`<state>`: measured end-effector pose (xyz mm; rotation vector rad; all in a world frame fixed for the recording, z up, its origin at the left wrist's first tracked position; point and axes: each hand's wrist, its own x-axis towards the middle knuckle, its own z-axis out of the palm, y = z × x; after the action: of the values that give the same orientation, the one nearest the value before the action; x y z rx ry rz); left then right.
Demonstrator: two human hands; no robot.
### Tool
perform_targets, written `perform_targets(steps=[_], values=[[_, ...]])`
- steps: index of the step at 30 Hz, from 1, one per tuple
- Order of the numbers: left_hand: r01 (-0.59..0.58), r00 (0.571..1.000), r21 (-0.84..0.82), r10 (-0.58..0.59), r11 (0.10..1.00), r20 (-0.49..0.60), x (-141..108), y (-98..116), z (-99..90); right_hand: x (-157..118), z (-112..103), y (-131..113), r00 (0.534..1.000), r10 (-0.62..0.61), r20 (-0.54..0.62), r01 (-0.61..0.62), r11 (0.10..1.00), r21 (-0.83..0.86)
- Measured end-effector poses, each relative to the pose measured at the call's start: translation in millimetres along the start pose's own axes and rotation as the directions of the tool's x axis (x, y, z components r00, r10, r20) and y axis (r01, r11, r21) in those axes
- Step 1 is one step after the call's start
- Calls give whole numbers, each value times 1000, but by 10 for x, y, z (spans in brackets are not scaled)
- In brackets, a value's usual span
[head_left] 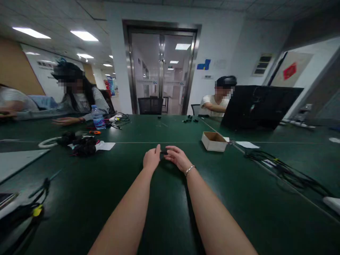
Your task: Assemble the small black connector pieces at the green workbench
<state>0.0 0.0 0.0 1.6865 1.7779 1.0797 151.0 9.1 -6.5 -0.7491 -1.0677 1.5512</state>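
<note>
Both my hands are near the middle of the green table (119, 198), facing each other. Between them is a small dark object (164, 153), too small to identify. My left hand (152, 159) is closed, thumb up, around one side of the object. My right hand (178, 158), with a silver bracelet (189, 170) on its wrist, has its curved fingers and thumb at the object's other side. An open white box (214, 145) stands on the table to the right of my hands.
Black cables (287, 170) run along the right. A black monitor (260, 106) stands at the back right, near a seated person (217, 102). At left are a tangle of black gear (83, 144), a water bottle (98, 118) and another person (79, 95).
</note>
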Motion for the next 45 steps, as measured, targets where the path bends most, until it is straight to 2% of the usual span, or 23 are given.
perform_targets(steps=[4,11,17,23,30,36,45], values=[[27,1000,-29,-27,999,-3,19,-7,23,2,-10,-17,1000,17,-17,-17,1000,5],[-130,991,-236,132,963,-7,67,-95,116,16,-19,-25,997,29,-65,-26,999,46],[-205,979,-357,195,911,-64,78,-92,110,22,-13,-25,996,28,-88,-23,998,54],[-155,988,-410,152,899,-40,78,-87,77,20,-34,-32,999,22,-39,-20,999,34],[-133,991,-411,108,902,-85,74,-69,61,15,-36,-23,1000,8,-12,-8,1000,-10],[-46,997,-433,12,900,-83,54,-31,35,15,-16,12,1000,-24,-8,24,998,-50],[13,996,-233,-33,972,-80,48,-37,-1,9,-10,26,998,-46,42,49,995,-84]])
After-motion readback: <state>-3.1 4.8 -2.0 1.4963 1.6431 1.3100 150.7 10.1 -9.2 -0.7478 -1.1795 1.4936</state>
